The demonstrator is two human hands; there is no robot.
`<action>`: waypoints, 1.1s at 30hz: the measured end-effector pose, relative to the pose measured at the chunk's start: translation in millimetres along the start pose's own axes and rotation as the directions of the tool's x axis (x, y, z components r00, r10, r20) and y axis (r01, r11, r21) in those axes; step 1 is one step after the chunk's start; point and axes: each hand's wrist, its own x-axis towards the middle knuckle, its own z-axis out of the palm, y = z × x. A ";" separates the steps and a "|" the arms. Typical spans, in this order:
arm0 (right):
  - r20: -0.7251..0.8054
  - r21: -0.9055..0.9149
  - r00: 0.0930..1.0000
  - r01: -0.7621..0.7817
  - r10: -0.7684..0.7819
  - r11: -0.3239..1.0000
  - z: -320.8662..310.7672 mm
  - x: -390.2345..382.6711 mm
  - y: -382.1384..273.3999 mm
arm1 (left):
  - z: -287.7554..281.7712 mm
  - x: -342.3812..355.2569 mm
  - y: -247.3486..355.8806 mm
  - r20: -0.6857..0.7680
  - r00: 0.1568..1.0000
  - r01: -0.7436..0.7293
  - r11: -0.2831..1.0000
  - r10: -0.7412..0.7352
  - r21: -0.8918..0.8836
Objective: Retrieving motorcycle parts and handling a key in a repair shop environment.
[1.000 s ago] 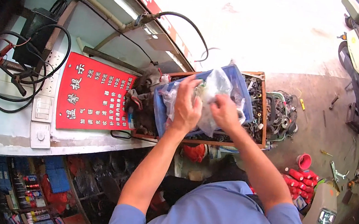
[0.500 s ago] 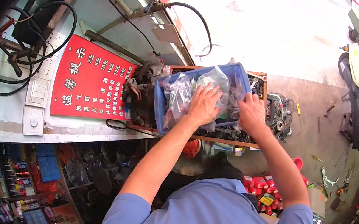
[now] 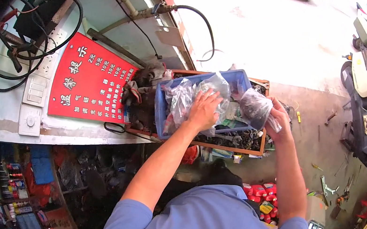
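Observation:
A blue plastic bin (image 3: 160, 111) full of clear plastic bags stands on a wooden tray (image 3: 254, 152) of loose dark metal parts. My left hand (image 3: 205, 110) lies with its fingers outstretched on a clear plastic bag (image 3: 217, 85) inside the bin. At the bin's right side, my right hand (image 3: 278, 120) is closed on the gathered end of another plastic bag (image 3: 254, 107), which has dark contents that I cannot make out. This bag is raised over the right edge of the bin. Under it some green and white packets (image 3: 235, 117) show in the bin.
A red sign (image 3: 93, 83) leans on the white wall at left, near black cables (image 3: 34, 64). Red bottles (image 3: 267, 192) stand below the tray. Tools such as a wrench (image 3: 324, 190) lie on the floor at right, near a parked scooter (image 3: 365, 70).
My right hand has lifted a plastic bag with dark contents up and to the right from the bin. My left hand stays on its bag, shifted slightly.

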 end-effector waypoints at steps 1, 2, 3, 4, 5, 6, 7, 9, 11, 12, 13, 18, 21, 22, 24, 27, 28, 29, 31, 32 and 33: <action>0.000 0.093 1.000 0.011 -0.011 0.996 3.3 -3.1 0.8 | 0.5 0.8 -0.2 -0.012 1.000 -0.008 1.000 0.008 -0.007; 0.000 0.186 1.000 0.023 -0.023 0.982 4.2 -5.6 0.4 | 1.2 1.4 -0.2 -0.011 1.000 -0.015 1.000 0.015 -0.010; 0.031 0.216 0.999 0.031 -0.039 0.976 -8.7 -3.4 7.1 | 1.9 1.8 -0.1 -0.014 1.000 -0.017 1.000 0.017 -0.015; 0.030 0.216 0.999 0.033 -0.040 0.976 -8.0 -3.7 8.8 | 1.6 1.7 -0.5 -0.017 1.000 -0.014 1.000 0.014 -0.017; -0.005 0.246 0.999 0.035 -0.035 0.969 -5.9 -4.3 11.7 | 1.4 1.7 -0.6 -0.017 1.000 -0.016 1.000 0.016 -0.018; -0.038 0.276 0.999 0.039 -0.029 0.960 -4.6 -5.3 13.1 | 1.3 1.8 -0.6 -0.017 1.000 -0.017 1.000 0.017 -0.017; -0.038 0.277 0.999 0.037 -0.028 0.960 -4.9 -6.7 12.9 | 0.7 1.1 -0.9 -0.016 1.000 -0.016 1.000 0.016 -0.016; -0.046 0.275 0.989 0.149 -0.142 0.950 -7.7 -11.1 8.3 | 0.0 0.7 -0.6 -0.017 1.000 -0.019 0.999 0.019 -0.030; -0.071 0.228 0.959 0.285 -0.276 0.931 -17.8 -12.0 2.1 | -0.5 -0.6 -0.8 -0.020 1.000 -0.018 0.999 0.018 -0.043; -0.131 0.234 0.949 0.310 -0.286 0.921 -22.8 -12.1 -1.8 | -1.0 -1.2 -1.3 -0.024 1.000 -0.018 0.999 0.017 -0.030; -0.171 0.186 0.935 0.341 -0.311 0.922 -20.2 -13.2 -6.6 | -1.3 -1.0 -1.0 -0.027 0.999 -0.020 1.000 0.020 -0.019; -0.248 0.071 0.886 0.419 -0.391 0.905 -3.1 -13.9 -12.0 | -2.2 -5.9 -3.2 -0.094 0.995 0.017 1.000 -0.019 -0.021; -0.284 -0.027 0.856 0.442 -0.431 0.897 18.0 -5.3 -0.6 | -6.5 -9.2 1.6 -0.130 0.991 0.026 0.998 -0.033 -0.056; -0.280 -0.024 0.860 0.439 -0.427 0.898 18.8 -1.9 3.9 | -10.3 -9.7 4.1 -0.139 0.990 0.026 0.996 -0.038 -0.091; -0.233 -0.180 0.864 0.413 -0.447 0.893 18.0 6.4 15.4 | -16.8 -13.5 7.6 -0.165 0.985 0.023 0.994 -0.041 -0.107; -0.190 -0.215 0.860 0.435 -0.474 0.875 30.9 11.7 26.0 | -19.7 -20.1 4.2 -0.185 0.980 0.048 0.993 -0.068 -0.111; -0.188 -0.245 0.853 0.439 -0.486 0.865 33.7 12.8 28.0 | -22.4 -21.9 4.5 -0.176 0.981 0.071 0.993 -0.087 -0.097; -0.187 -0.243 0.853 0.440 -0.487 0.865 36.7 13.0 29.2 | -23.9 -24.0 6.9 -0.180 0.979 0.080 0.992 -0.096 -0.097; -0.144 -0.433 0.889 0.339 -0.436 0.835 34.0 15.8 31.8 | -25.4 -27.8 15.4 -0.374 0.903 0.152 0.972 -0.211 -0.182; -0.119 -0.607 0.917 0.237 -0.382 0.758 32.9 16.8 33.4 | -25.3 -28.1 16.9 -0.377 0.900 0.159 0.970 -0.219 -0.183; -0.084 -0.797 0.919 0.169 -0.385 0.579 32.3 16.7 35.4 | -25.0 -27.9 18.3 -0.366 0.886 0.195 0.945 -0.285 -0.263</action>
